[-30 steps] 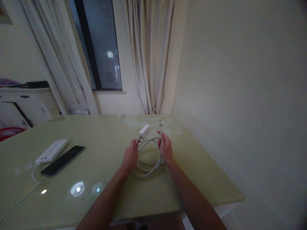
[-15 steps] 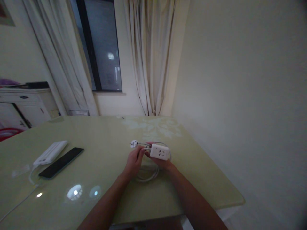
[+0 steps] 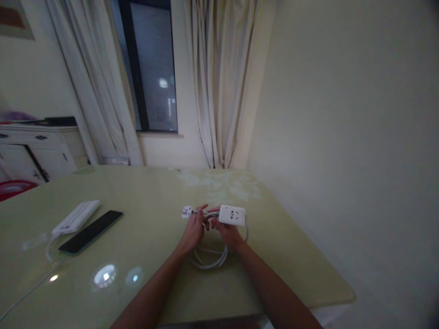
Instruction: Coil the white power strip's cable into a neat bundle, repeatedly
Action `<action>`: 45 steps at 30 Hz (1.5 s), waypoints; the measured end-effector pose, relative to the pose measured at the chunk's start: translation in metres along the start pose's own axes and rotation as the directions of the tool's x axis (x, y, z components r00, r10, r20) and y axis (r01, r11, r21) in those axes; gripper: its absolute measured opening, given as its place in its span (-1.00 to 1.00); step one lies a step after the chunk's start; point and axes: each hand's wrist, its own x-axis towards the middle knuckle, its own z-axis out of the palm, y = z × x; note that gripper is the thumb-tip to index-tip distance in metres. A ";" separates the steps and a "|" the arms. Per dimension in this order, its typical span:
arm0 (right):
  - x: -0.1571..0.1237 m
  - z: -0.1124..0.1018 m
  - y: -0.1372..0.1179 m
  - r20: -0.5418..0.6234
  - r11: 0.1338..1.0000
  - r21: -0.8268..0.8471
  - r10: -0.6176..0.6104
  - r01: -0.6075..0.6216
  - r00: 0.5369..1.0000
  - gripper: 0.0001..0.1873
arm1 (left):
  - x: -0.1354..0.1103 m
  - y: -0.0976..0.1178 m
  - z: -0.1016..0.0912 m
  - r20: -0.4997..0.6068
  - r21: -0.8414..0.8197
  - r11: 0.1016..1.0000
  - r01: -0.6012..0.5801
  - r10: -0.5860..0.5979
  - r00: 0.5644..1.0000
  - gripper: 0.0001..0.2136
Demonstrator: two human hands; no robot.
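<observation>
Both hands are around the coiled grey cord (image 3: 210,265) of a white extension socket, over the near part of the table. My left hand (image 3: 194,230) is closed on the cord near its white plug (image 3: 186,211), whose pins point left. My right hand (image 3: 228,232) grips the cord beside the white socket block (image 3: 232,215), which rests above that hand with its outlet holes facing me. Loops of the cord hang below and between the hands. Some fingers are hidden behind the cord.
A white power bank (image 3: 77,217) with a white cable (image 3: 29,291) lies at the left beside a black phone (image 3: 91,232). The glossy table (image 3: 147,196) ends near a wall (image 3: 343,137) on the right. Curtains (image 3: 221,82) hang beyond its far edge.
My hands have moved slightly apart. The plug has shifted left and a little down, the socket block right. The view has also turned slightly left.
</observation>
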 end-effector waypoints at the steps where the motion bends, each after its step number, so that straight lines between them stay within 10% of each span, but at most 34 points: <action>1: 0.002 0.000 0.001 -0.012 1.000 -0.013 0.018 -0.018 1.000 -0.61 | 0.000 0.000 0.000 -0.006 -0.012 1.000 -0.016 0.016 1.000 -0.32; 15: 0.013 0.002 0.006 -0.172 0.981 0.093 0.183 -0.169 0.968 -0.36 | -0.007 0.002 0.000 0.061 0.056 0.995 -0.078 0.075 0.995 -0.44; 30: 0.024 -0.001 0.014 -0.327 0.925 0.331 0.298 -0.187 0.897 -0.45 | -0.008 -0.006 -0.003 -0.225 0.332 0.924 -0.188 0.271 0.936 -0.59; 39: 0.021 -0.010 0.023 -0.416 0.947 0.069 0.314 -0.314 0.853 -0.38 | -0.002 -0.013 -0.004 -0.001 0.254 0.952 -0.171 0.177 0.984 -0.66; 45: 0.022 -0.010 0.019 -0.383 0.959 0.025 0.270 -0.282 0.883 -0.41 | 0.005 -0.017 -0.005 -0.130 0.312 0.937 -0.160 0.209 0.969 -0.70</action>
